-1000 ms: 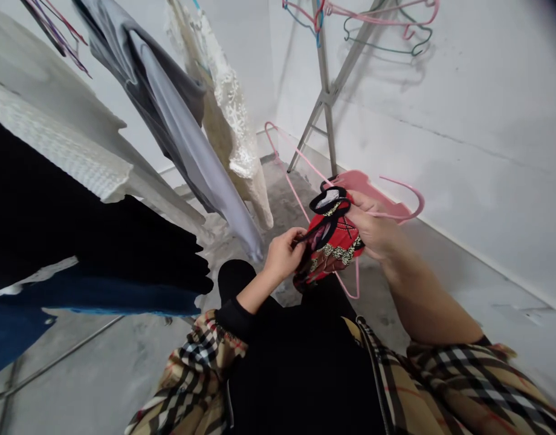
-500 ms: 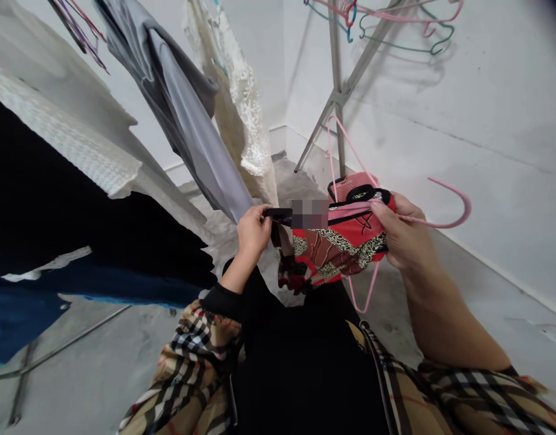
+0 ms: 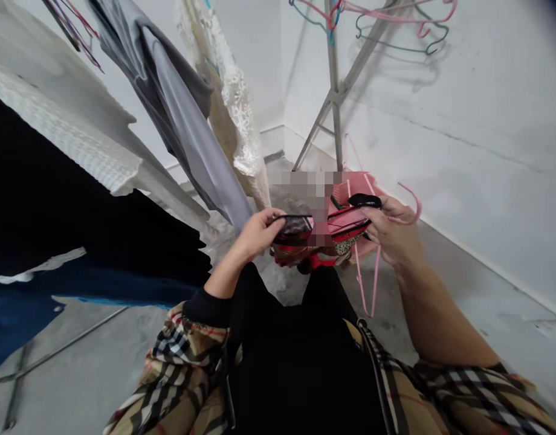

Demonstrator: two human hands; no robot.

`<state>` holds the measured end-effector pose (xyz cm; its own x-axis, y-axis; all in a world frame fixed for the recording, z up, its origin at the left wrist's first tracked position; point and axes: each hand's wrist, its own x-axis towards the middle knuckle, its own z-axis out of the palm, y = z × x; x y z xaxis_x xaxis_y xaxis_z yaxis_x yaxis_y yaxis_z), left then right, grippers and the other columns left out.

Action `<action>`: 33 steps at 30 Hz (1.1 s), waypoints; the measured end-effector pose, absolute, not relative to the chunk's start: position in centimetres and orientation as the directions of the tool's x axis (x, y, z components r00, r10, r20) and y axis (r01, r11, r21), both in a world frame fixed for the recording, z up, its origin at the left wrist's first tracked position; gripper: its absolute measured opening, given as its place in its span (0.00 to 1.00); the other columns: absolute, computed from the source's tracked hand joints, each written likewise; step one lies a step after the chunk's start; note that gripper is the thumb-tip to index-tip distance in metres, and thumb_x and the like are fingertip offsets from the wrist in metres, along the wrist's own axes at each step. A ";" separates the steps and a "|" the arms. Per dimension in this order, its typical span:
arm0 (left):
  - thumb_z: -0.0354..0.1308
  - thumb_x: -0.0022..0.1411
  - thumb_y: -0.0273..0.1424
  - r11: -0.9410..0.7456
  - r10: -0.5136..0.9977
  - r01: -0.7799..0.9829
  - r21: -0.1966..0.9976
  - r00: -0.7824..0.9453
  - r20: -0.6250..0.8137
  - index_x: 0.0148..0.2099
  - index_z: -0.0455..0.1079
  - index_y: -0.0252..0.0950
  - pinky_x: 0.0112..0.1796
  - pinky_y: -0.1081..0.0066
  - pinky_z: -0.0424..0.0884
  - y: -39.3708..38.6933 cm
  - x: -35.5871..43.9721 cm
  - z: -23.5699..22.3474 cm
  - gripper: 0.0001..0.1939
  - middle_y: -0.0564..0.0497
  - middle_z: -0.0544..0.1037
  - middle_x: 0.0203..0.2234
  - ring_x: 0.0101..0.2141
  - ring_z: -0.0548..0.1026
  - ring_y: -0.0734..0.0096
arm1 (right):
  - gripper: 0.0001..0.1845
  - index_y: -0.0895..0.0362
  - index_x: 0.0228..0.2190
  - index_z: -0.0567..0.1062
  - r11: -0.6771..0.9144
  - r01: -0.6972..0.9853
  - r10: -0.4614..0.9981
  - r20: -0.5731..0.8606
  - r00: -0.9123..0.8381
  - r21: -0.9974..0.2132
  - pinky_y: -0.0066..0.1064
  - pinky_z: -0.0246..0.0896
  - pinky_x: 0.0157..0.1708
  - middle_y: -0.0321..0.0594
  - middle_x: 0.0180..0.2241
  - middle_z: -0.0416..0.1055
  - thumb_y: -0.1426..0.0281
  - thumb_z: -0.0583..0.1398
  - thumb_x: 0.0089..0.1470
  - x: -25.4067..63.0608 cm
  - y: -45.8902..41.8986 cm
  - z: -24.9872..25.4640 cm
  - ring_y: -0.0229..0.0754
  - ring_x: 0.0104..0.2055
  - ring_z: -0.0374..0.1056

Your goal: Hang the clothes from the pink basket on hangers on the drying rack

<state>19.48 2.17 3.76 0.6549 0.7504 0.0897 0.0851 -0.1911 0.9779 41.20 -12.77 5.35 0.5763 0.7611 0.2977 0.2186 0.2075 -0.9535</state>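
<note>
My left hand (image 3: 262, 232) pinches the black-trimmed edge of a red patterned garment (image 3: 345, 246), at its left end. On the other side my right hand (image 3: 396, 235) is closed on the same edge, thumb on top. A pink clothes hanger (image 3: 416, 205) is also in my right hand, its hook sticking out to the right and its frame hanging past the garment. Between my hands the edge is stretched sideways, showing a pink lining on the right and dark mesh on the left. Blurred blocks hide the middle.
Hanging clothes fill the left: a black garment (image 3: 78, 187), grey trousers (image 3: 182, 109) and a white lace garment (image 3: 237, 103). A metal rack (image 3: 336, 96) stands ahead by the wall, with hangers (image 3: 400, 45) at its top. A pink ribbed object (image 3: 366, 182) lies low behind the garment.
My left hand has moved slightly right and my right hand slightly left. The garment's edge has tipped open, showing its inside. The hanger has swung lower, its hook shifting left.
</note>
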 end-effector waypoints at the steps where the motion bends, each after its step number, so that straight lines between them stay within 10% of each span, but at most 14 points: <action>1: 0.63 0.52 0.35 -0.280 0.687 0.157 0.947 0.722 0.083 0.39 0.75 0.37 0.34 0.73 0.70 2.1 19.6 3.2 0.11 0.53 0.78 0.29 0.31 0.74 0.72 | 0.09 0.55 0.32 0.73 0.219 0.176 0.759 0.280 0.587 -0.960 0.24 0.61 0.20 0.34 0.26 0.72 0.64 0.63 0.51 40.8 -12.7 5.4 0.33 0.23 0.66; 14: 0.55 0.66 0.38 -0.381 0.627 0.004 0.925 0.736 0.256 0.55 0.67 0.36 0.46 0.58 0.74 -3.0 24.5 1.0 0.18 0.44 0.72 0.50 0.46 0.74 0.64 | 0.12 0.57 0.29 0.71 0.205 0.251 0.851 0.299 0.432 -0.946 0.24 0.61 0.25 0.32 0.25 0.69 0.61 0.63 0.54 38.3 -12.3 5.0 0.32 0.24 0.65; 23: 0.62 0.59 0.42 -0.317 0.775 -0.152 0.936 0.527 0.348 0.36 0.71 0.36 0.29 0.77 0.67 -1.7 22.8 4.1 0.13 0.55 0.73 0.25 0.26 0.69 0.79 | 0.14 0.57 0.28 0.71 0.104 0.514 0.847 0.347 0.403 -0.851 0.26 0.58 0.30 0.34 0.27 0.68 0.60 0.65 0.48 40.2 -12.2 4.2 0.36 0.31 0.63; 33: 0.65 0.58 0.39 -0.533 0.801 -0.154 0.832 0.225 0.555 0.34 0.72 0.37 0.22 0.80 0.64 0.6 18.4 7.9 0.10 0.57 0.72 0.22 0.21 0.66 0.82 | 0.04 0.55 0.25 0.68 -0.184 0.643 0.731 0.333 0.595 -0.744 0.29 0.54 0.31 0.33 0.24 0.66 0.70 0.58 0.41 45.1 -11.9 -0.2 0.37 0.27 0.60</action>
